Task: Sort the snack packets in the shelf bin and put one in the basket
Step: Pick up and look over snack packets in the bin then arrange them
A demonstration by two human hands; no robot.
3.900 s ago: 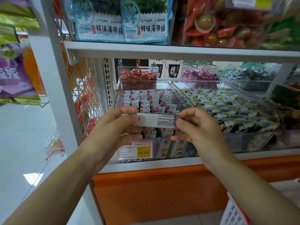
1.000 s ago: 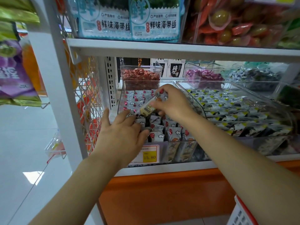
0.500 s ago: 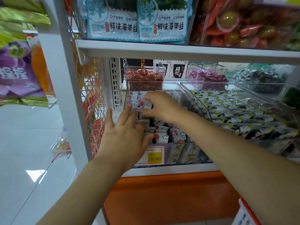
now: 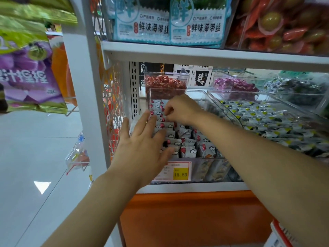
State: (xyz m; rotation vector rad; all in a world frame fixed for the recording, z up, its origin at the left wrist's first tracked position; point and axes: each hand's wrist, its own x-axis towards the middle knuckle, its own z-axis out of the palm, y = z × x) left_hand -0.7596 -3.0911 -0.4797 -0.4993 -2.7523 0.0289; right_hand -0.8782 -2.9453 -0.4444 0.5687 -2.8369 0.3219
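Note:
A clear shelf bin (image 4: 210,169) holds rows of small white snack packets (image 4: 188,150) with red dots and cloud prints. My left hand (image 4: 142,148) lies flat over the bin's front-left corner, fingers straight and spread, touching the packets there. My right hand (image 4: 181,109) reaches to the back of the bin, its fingertips curled and pinching a packet in the rear row. The corner of a white basket (image 4: 279,234) with a red rim shows at the bottom right.
A yellow price tag (image 4: 180,173) reading 15.80 sits on the bin front. A larger clear bin (image 4: 267,122) of yellow-and-black packets stands to the right, and a tub of red candies (image 4: 165,84) behind. The upper shelf (image 4: 213,56) overhangs closely. A white upright post (image 4: 83,104) stands at left.
My right hand has carried the packet from above the bin's middle to its back row and lowered it among the packets. My left hand let go earlier and now lies flat on the front packets.

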